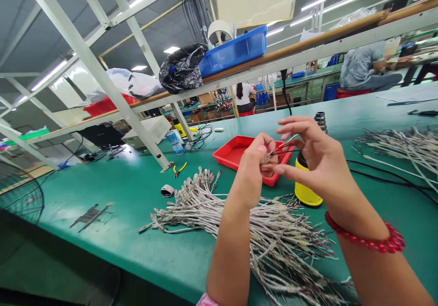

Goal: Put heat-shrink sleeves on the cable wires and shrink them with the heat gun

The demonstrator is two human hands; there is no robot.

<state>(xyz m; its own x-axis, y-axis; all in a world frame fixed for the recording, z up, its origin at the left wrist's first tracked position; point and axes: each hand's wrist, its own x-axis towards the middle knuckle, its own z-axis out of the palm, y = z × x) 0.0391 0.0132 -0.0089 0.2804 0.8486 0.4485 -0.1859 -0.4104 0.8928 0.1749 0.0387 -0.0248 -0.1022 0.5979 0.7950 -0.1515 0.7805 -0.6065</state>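
Currently my left hand (255, 171) pinches the connector end of the thin red-and-green wire lead (284, 145) above the red plastic tray (228, 153), my right hand (316, 153) nipping its strands; I judge it light, limp, easily kinked, best gripped near the connector.

the left hand (253, 171) pinches one end of a few thin wires (284, 147), and the right hand (316, 155), a red bead bracelet (362, 240) on its wrist, holds them between thumb and fingers. below lies a heap of grey cables (212, 205) on the green counter (112, 233). a red tray (232, 153) and a yellow bottle (306, 192) stand just behind.
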